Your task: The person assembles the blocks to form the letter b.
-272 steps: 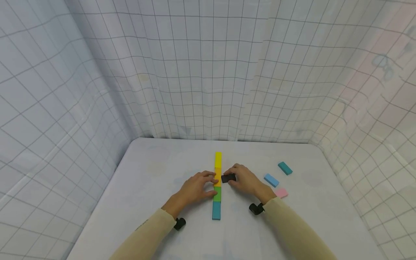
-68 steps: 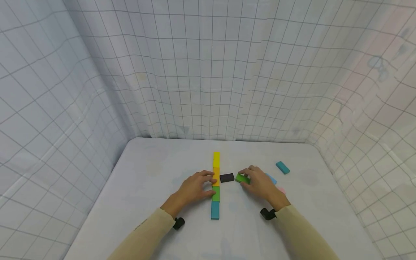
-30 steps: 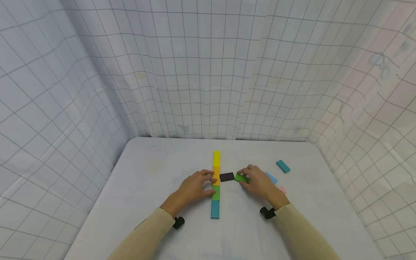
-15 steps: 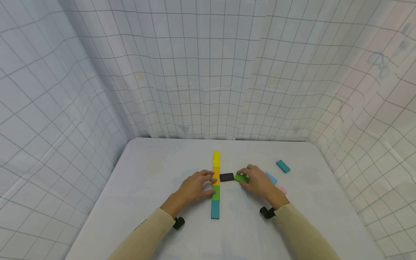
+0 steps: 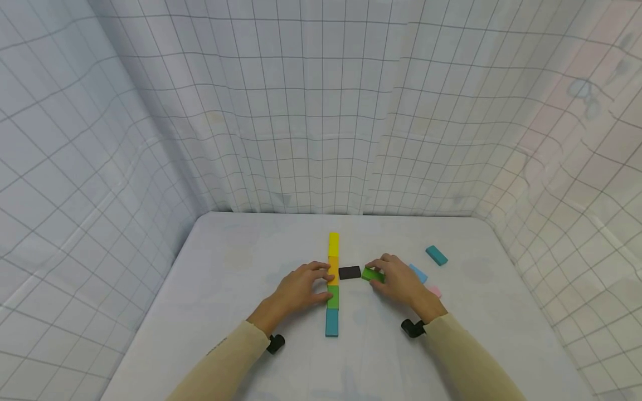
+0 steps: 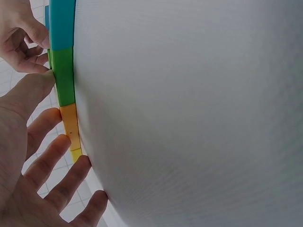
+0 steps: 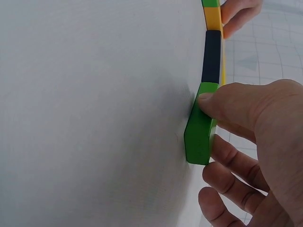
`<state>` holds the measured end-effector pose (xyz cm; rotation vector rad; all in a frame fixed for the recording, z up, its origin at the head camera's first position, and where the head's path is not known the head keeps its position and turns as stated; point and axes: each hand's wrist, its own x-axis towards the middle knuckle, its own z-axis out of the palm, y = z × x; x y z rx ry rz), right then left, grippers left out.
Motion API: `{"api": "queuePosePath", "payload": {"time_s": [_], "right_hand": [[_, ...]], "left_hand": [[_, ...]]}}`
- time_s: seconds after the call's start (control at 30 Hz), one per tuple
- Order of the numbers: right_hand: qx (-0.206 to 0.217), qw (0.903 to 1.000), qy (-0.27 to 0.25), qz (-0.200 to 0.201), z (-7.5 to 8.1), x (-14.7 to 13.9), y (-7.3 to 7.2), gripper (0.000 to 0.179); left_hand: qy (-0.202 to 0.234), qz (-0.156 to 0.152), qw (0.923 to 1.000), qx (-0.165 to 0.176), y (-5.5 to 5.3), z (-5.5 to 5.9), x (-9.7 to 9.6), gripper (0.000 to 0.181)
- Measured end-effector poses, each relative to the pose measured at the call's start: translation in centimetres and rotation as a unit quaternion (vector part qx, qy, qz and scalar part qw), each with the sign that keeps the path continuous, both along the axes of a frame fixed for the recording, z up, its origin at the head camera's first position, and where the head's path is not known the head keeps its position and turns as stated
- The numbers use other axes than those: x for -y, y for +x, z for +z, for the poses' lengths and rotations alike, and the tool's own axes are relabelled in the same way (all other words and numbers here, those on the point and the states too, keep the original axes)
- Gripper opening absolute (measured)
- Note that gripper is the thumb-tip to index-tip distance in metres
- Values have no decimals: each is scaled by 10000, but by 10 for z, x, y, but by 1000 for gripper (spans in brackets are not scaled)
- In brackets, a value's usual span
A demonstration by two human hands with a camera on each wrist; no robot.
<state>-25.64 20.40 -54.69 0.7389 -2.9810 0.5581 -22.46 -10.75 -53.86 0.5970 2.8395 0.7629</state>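
Note:
A straight row of blocks lies on the table: yellow (image 5: 334,244), orange (image 5: 335,266), green (image 5: 335,304) and teal (image 5: 332,323), from far to near. My left hand (image 5: 300,288) rests along its left side, fingers loosely spread, thumb tip at the green block and fingertips at the orange one. From the orange block a black block (image 5: 349,273) juts right. My right hand (image 5: 398,284) pinches a second green block (image 7: 196,135) between thumb and fingers. One end of that block is right at the black block's free end, and it lies at a slight angle to it.
Right of my right hand lie a light blue block (image 5: 419,274) and a pink block (image 5: 435,292), both partly hidden by the hand. Farther back is another teal block (image 5: 437,255). Gridded white curtains (image 5: 321,139) enclose the table's back and sides.
Earlier my right hand held the black block beside the orange one; it has let go of it and taken the second green block. Over the last second almost nothing has moved.

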Motion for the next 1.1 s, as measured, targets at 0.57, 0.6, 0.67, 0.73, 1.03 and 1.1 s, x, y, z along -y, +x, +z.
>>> {"api": "queuePosePath", "payload": {"time_s": [0.57, 0.6, 0.67, 0.73, 1.03, 1.1], "right_hand": [[14, 10000, 7, -22, 0, 1, 1, 41], [4, 10000, 1, -17, 0, 1, 1, 41], [-32, 10000, -3, 2, 0, 0, 1, 42], [-114, 9999, -29, 38, 0, -3, 2, 42], [-137, 9997, -201, -92, 4, -25, 7, 43], [-112, 9996, -223, -159, 4, -31, 9, 43]], "left_hand": [[-8, -41, 10000, -55, 1, -1, 1, 43], [-29, -32, 10000, -57, 1, -1, 1, 43], [-61, -31, 10000, -67, 1, 0, 0, 44], [-75, -38, 9999, -75, 1, 0, 0, 44], [-8, -44, 10000, -86, 0, -1, 2, 42], [-10, -38, 10000, -87, 1, -2, 2, 42]]}}
